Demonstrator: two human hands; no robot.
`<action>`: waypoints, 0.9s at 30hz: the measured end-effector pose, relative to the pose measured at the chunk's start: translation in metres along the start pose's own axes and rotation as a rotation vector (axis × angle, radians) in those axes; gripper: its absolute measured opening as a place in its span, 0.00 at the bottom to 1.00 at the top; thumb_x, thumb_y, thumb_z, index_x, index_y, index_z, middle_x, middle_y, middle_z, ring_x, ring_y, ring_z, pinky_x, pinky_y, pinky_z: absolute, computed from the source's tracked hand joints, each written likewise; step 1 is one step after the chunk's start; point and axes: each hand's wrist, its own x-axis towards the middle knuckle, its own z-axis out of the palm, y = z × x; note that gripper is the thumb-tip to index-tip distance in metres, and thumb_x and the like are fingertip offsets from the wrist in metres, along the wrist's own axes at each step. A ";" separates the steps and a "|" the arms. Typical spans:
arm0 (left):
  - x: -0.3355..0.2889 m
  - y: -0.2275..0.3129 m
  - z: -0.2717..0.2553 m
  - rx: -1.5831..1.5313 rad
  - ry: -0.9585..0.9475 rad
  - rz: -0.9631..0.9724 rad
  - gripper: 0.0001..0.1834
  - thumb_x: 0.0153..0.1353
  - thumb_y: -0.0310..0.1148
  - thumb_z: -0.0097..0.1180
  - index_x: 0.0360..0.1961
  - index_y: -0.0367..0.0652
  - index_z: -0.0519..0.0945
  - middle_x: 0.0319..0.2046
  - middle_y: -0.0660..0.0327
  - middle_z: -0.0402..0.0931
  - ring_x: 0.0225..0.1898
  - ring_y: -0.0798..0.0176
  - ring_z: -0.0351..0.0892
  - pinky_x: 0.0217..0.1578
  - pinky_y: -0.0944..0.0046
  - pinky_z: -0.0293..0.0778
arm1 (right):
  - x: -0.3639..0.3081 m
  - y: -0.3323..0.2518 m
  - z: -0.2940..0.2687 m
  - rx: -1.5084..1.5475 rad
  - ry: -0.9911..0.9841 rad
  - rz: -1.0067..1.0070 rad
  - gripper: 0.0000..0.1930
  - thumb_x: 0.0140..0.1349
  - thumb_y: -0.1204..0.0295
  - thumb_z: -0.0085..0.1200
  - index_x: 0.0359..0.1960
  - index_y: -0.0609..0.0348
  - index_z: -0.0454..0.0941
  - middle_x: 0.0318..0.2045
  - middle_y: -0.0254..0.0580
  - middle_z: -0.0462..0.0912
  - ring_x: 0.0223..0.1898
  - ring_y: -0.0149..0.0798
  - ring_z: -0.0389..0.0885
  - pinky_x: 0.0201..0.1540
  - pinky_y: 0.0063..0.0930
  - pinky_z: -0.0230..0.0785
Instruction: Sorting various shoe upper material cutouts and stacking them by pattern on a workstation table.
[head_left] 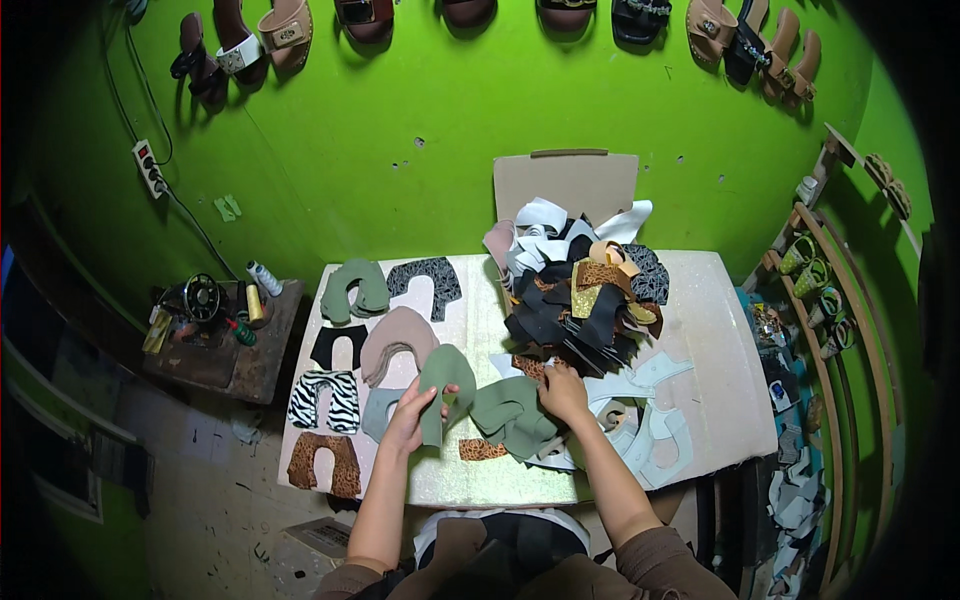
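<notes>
My left hand [408, 418] is closed on a green U-shaped shoe-upper piece [456, 375], raised above the table. Its thumb and fingers pinch one leg of the piece. My right hand [563, 391] reaches into the loose pieces, fingers bent together beside a leopard-print piece [526, 367]; what they pinch is too small to make out. Just left of that wrist lies a heap of green pieces [515, 418]. A small leopard-print strip [482, 450] sits in front of the heap.
Sorted U-shaped pieces line the table's left: green [340, 300], pink [385, 340], zebra-print [345, 408], leopard-print [340, 470]. A tall scrap pile [570, 290] stands at the back before cardboard [560, 180]. White cut-out sheets [665, 435] lie right. A sewing machine [203, 298] is far left.
</notes>
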 end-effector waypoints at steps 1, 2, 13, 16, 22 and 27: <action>0.000 0.002 -0.002 0.002 -0.007 -0.002 0.21 0.60 0.31 0.44 0.55 0.42 0.60 0.40 0.56 0.72 0.27 0.70 0.73 0.29 0.71 0.73 | -0.003 -0.003 -0.007 0.056 0.035 -0.122 0.13 0.48 0.69 0.52 0.36 0.59 0.76 0.37 0.49 0.77 0.40 0.49 0.74 0.40 0.40 0.68; 0.001 0.004 -0.004 0.002 0.014 -0.014 0.19 0.61 0.32 0.43 0.54 0.42 0.61 0.39 0.56 0.72 0.27 0.70 0.72 0.28 0.71 0.72 | 0.002 -0.005 -0.017 0.325 -0.118 -0.063 0.09 0.50 0.70 0.52 0.33 0.58 0.76 0.32 0.49 0.78 0.37 0.49 0.76 0.39 0.39 0.67; -0.010 0.029 -0.041 0.035 0.012 -0.064 0.13 0.63 0.34 0.37 0.48 0.42 0.64 0.38 0.55 0.72 0.28 0.66 0.71 0.30 0.69 0.70 | -0.010 -0.050 -0.041 0.312 0.335 -0.248 0.09 0.53 0.72 0.52 0.35 0.59 0.79 0.35 0.43 0.79 0.38 0.44 0.76 0.38 0.31 0.69; -0.013 0.034 -0.053 0.044 0.039 -0.038 0.14 0.63 0.34 0.37 0.48 0.42 0.64 0.38 0.56 0.73 0.30 0.66 0.72 0.32 0.67 0.69 | -0.012 -0.077 -0.044 0.319 0.408 -0.173 0.08 0.52 0.73 0.52 0.33 0.58 0.80 0.36 0.40 0.77 0.39 0.43 0.75 0.42 0.31 0.67; -0.013 0.052 -0.061 0.051 -0.003 -0.032 0.15 0.64 0.36 0.36 0.50 0.43 0.63 0.37 0.57 0.73 0.31 0.67 0.72 0.34 0.67 0.69 | -0.009 -0.108 -0.058 0.588 0.329 -0.145 0.08 0.57 0.72 0.48 0.32 0.65 0.75 0.31 0.44 0.78 0.35 0.41 0.76 0.39 0.27 0.66; -0.011 0.060 -0.072 0.072 -0.037 -0.062 0.16 0.66 0.37 0.33 0.52 0.43 0.61 0.38 0.57 0.73 0.32 0.66 0.73 0.35 0.66 0.70 | -0.019 -0.146 -0.079 0.735 0.233 -0.155 0.10 0.59 0.69 0.46 0.35 0.65 0.74 0.30 0.43 0.79 0.33 0.33 0.76 0.38 0.24 0.65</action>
